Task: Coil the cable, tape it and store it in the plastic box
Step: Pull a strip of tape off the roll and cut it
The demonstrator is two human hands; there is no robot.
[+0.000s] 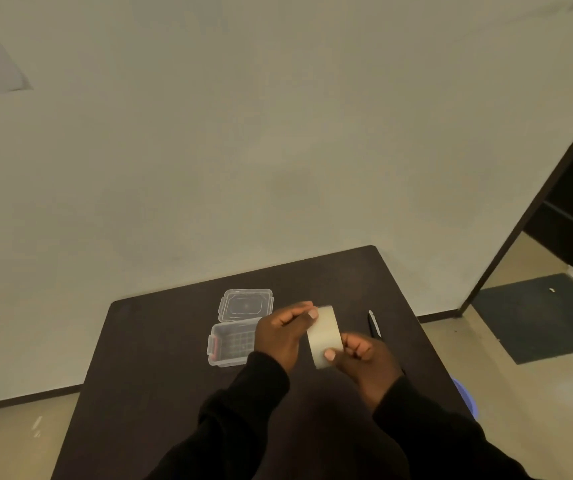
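Observation:
Both hands hold a pale roll of tape (324, 336) above the dark table (160, 358). My left hand (283, 332) pinches the roll's upper edge, thumb on top. My right hand (368, 358) grips its lower end, thumb pressed on the face. Just left of my left hand stands the clear plastic box (229, 344), open, with red latches on its left side. Something dark lies inside it; I cannot tell what. Its clear lid (246, 304) lies flat behind it. No cable shows plainly.
A dark pen-like tool (374, 323) lies on the table right of my hands. A blue tub (465, 396) peeks out past the table's right edge. A dark floor mat (541, 317) and a doorway are at the right. The wall stands close behind the table.

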